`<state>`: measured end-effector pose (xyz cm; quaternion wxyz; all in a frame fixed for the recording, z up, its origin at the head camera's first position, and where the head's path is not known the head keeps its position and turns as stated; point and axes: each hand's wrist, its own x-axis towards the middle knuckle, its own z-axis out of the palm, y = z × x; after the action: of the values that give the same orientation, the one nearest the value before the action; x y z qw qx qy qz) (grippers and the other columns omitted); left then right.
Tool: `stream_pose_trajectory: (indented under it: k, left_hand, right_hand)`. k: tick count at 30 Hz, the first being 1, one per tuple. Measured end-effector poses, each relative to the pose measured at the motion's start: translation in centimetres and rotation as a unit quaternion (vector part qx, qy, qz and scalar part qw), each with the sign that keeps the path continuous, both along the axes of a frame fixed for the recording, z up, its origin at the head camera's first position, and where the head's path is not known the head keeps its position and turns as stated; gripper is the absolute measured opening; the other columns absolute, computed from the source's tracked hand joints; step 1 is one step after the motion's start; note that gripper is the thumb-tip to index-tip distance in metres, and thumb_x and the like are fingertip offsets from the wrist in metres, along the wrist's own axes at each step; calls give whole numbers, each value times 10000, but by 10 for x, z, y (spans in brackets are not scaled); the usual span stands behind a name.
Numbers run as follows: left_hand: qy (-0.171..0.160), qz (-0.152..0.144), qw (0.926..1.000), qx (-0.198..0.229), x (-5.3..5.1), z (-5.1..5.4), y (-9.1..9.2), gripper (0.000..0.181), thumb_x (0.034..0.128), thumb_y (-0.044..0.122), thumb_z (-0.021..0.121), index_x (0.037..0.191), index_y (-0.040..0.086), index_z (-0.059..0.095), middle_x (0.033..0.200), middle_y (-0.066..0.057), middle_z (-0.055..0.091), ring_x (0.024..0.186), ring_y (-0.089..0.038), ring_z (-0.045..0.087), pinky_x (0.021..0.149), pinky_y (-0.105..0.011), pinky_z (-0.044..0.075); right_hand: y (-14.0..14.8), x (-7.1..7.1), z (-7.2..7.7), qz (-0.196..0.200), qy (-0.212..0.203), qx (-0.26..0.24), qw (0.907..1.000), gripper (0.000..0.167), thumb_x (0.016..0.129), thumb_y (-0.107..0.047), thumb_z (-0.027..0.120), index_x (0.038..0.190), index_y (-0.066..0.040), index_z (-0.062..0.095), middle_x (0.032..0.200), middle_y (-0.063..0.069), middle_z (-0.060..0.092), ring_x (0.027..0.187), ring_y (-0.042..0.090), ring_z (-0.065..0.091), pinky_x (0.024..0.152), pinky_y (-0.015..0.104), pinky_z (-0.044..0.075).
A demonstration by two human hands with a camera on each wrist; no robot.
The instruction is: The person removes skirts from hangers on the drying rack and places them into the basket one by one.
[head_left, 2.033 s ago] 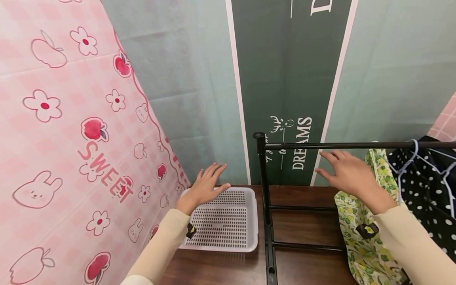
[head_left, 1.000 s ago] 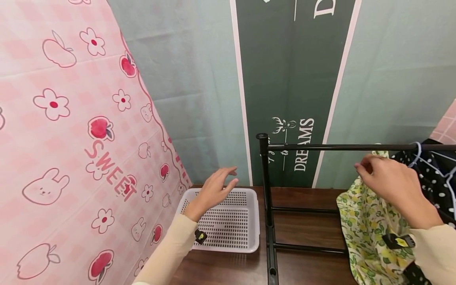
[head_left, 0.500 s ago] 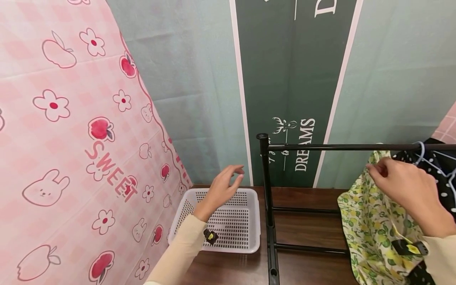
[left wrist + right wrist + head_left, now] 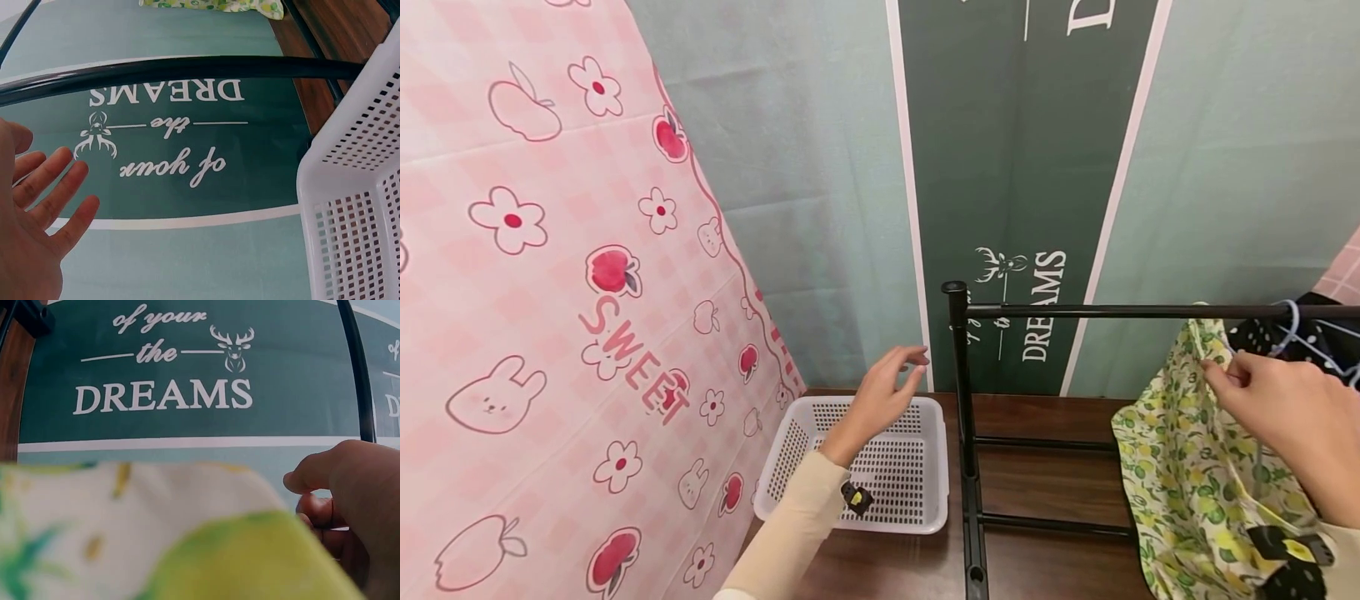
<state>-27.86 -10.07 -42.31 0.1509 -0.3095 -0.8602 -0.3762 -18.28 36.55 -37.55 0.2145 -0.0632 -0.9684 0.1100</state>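
Observation:
My left hand [image 4: 880,400] is raised above the white perforated basket [image 4: 942,467], its fingers bent and apart with nothing between them. The left wrist view shows that hand [image 4: 37,212] palm-up beside the basket [image 4: 312,169]. My right hand [image 4: 1292,408] is at the upper part of a lemon-print garment [image 4: 1180,467] below the black rail [image 4: 1120,311], thumb and fingers curled. In the right wrist view, the garment [image 4: 125,531] fills the lower left, blurred, and the curled fingers of the right hand [image 4: 356,506] stand beside it. Whether they grip cloth is hidden.
A black rack post [image 4: 962,400] stands between basket and garment, with two low crossbars [image 4: 1052,522] to its right. Behind the right hand hang a black polka-dot garment [image 4: 1247,335] and a light blue hanger [image 4: 1292,321]. Printed cloths [image 4: 820,167] cover the walls.
My right hand has moved right and slightly down from the rail, its fingers curling. More of the lemon garment shows. My left hand has drifted right above the basket, its fingers more bent.

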Motion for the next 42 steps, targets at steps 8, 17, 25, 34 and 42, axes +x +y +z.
stream_pose_trajectory:
  k: [8, 17, 25, 34, 42]
  left_hand:
    - [-135, -160, 9995, 239, -1, 3, 8, 373, 1133, 244, 545, 1483, 123, 585, 1310, -46, 698, 1251, -193, 658, 1058, -452, 567]
    - [-416, -261, 9976, 494, 0, 3, 13, 386, 1130, 249, 553, 1496, 128, 568, 1360, -45, 677, 1282, -182, 644, 1076, -431, 562]
    - [-561, -408, 9954, 667, 1, 7, 21, 404, 1128, 247, 559, 1510, 114, 548, 1435, -57, 644, 1299, -198, 650, 1092, -368, 552]
    - [-753, -580, 9921, 820, 0, 9, 31, 425, 1129, 248, 559, 1526, 101, 521, 1449, -79, 634, 1352, -204, 617, 1123, -378, 528]
    - [-892, -692, 9900, 847, 1, 11, 43, 448, 1130, 247, 554, 1544, 87, 495, 1479, -109, 610, 1370, -239, 603, 1137, -423, 520]
  right_hand:
    - [12, 4, -8, -160, 592, -12, 9981, 632, 1110, -465, 452, 584, -147, 303, 494, 7, 302, 446, 220, 317, 518, 344, 235]
    - [19, 3, -11, -334, 851, -341, 9952, 883, 963, -854, 123, 657, -52, 328, 512, 58, 333, 436, 272, 370, 494, 343, 258]
    - [23, -2, -9, -385, 627, -753, 9944, 635, 1072, -516, 426, 853, 80, 410, 578, 196, 469, 462, 296, 460, 472, 342, 317]
    - [23, -5, -6, -884, -405, -657, 9931, 452, 1045, -289, 543, 922, 125, 411, 717, 268, 493, 585, 363, 519, 558, 406, 362]
    - [23, -6, -13, -672, -407, -545, 9954, 391, 1031, -186, 586, 789, 64, 407, 606, 162, 438, 517, 303, 454, 504, 371, 320]
